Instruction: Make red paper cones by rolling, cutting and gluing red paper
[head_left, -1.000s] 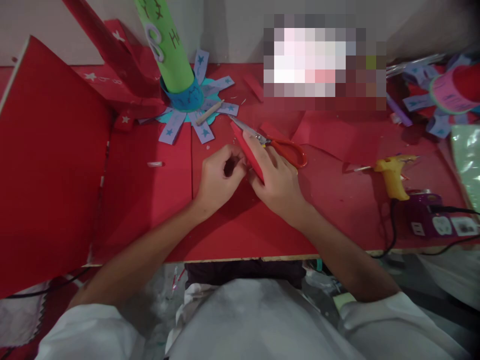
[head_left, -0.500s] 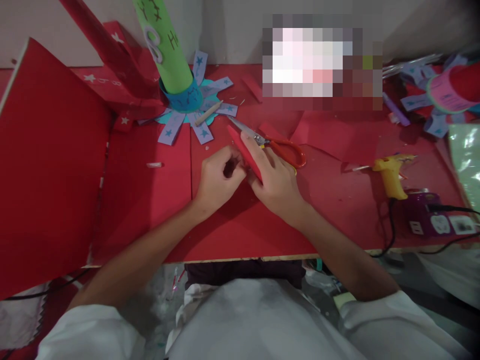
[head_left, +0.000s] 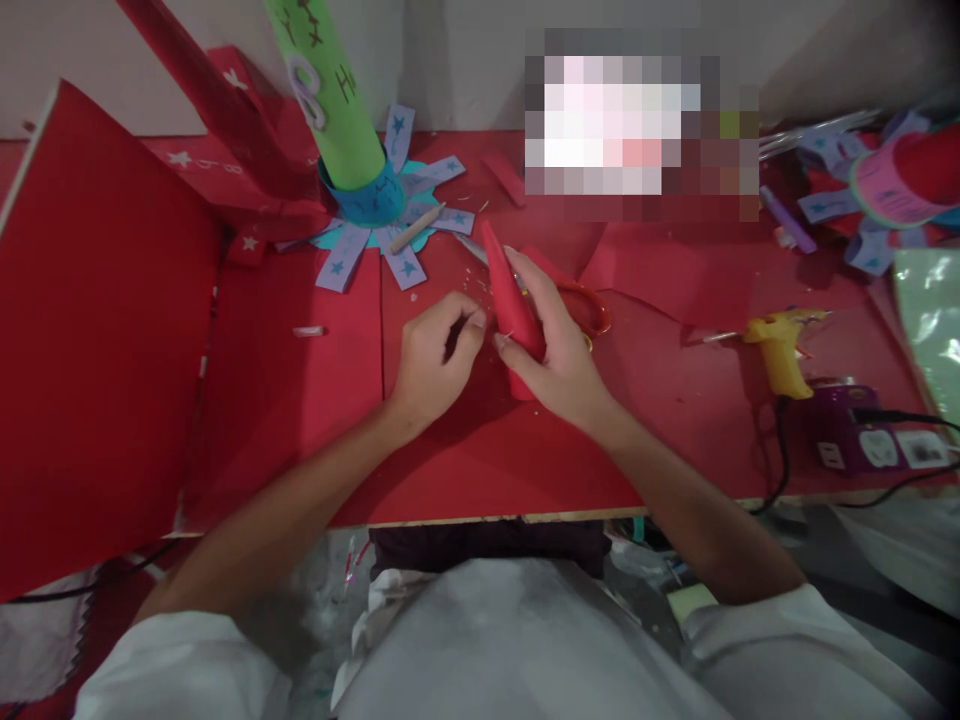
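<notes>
My right hand [head_left: 559, 350] is wrapped round a red paper cone [head_left: 512, 300], its narrow tip pointing away from me. A thin pale strand shows on the cone beside my right thumb. My left hand [head_left: 442, 345] is curled close to the cone's left side, thumb pressed to the fingers; whether anything small is in it is hidden. Scissors with orange handles [head_left: 592, 305] lie beyond the right hand, partly covered by hand and cone. Small pale scraps are scattered on the red tabletop [head_left: 480, 460] between the hands.
At the back left a green tube [head_left: 337, 110] stands in a blue collar with purple star strips [head_left: 409, 268]; a pale stick [head_left: 416, 228] lies there. A red board [head_left: 112, 340] rises on the left. To the right are a yellow glue gun [head_left: 780, 345], purple box [head_left: 847, 425] and cables.
The red cone has turned more upright in my right hand, showing more of its body. My left hand has drawn slightly away from it. More of the scissors is covered.
</notes>
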